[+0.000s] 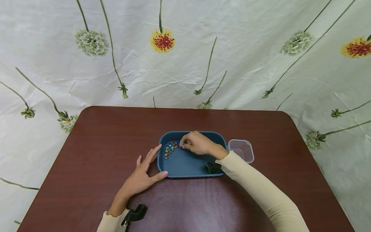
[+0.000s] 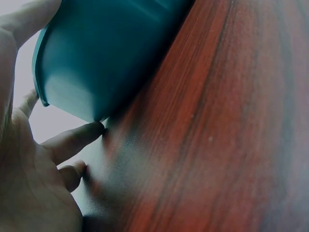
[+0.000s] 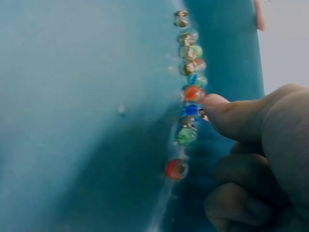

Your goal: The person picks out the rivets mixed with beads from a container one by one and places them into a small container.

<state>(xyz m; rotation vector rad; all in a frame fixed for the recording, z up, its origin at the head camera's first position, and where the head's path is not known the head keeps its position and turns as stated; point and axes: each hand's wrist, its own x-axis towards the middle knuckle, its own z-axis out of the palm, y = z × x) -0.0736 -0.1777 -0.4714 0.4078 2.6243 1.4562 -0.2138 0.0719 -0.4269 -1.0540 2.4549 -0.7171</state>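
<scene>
A blue tray (image 1: 188, 166) lies on the table, with a line of glass marbles (image 3: 194, 93) and small gold-coloured beads (image 3: 181, 21) along its floor. My right hand (image 1: 198, 143) reaches into it from the right, thumb and fingers curled together at the marbles. In the right wrist view a small gold bead (image 3: 203, 115) sits at the thumb tip, pinched there; the index fingertip is hidden behind the thumb. My left hand (image 1: 142, 177) spreads its straight fingers along the tray's left side, thumb at the front left corner. A fingertip (image 2: 94, 129) touches the tray's lower edge.
A clear plastic container (image 1: 241, 149) stands against the tray's right side. The brown wooden table (image 1: 116, 129) ends at a rounded far edge, with a flowered white cloth (image 1: 179, 74) behind it. Dark wrist devices (image 1: 136, 212) are strapped at both cuffs.
</scene>
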